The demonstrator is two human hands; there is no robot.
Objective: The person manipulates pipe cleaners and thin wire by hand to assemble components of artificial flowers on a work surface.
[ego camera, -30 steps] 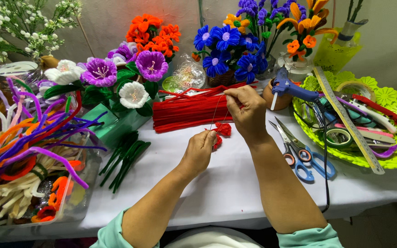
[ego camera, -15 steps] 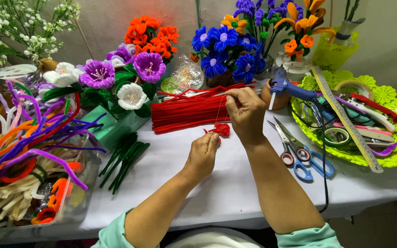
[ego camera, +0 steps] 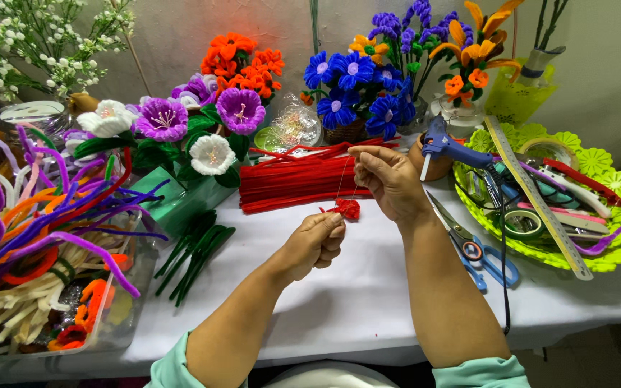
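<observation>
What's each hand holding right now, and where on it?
Left hand pinches a small red fuzzy pipe-cleaner piece at its lower end. Right hand pinches the top of a thin wire running up from it.

A single head-worn camera supplies the only view. It sits above the person's chest and faces forward and downward across a white table (ego camera: pixel 368 287) toward the wall behind it. Both forearms enter from the bottom edge, placing the left hand (ego camera: pixel 316 244) and right hand (ego camera: pixel 389 179) near frame centre at close working range. The field spans from a clear bin of pipe cleaners (ego camera: pixel 52 251) at the left edge to a green tray (ego camera: pixel 612 248) at the right. No second view exists, so no overlap applies.
</observation>
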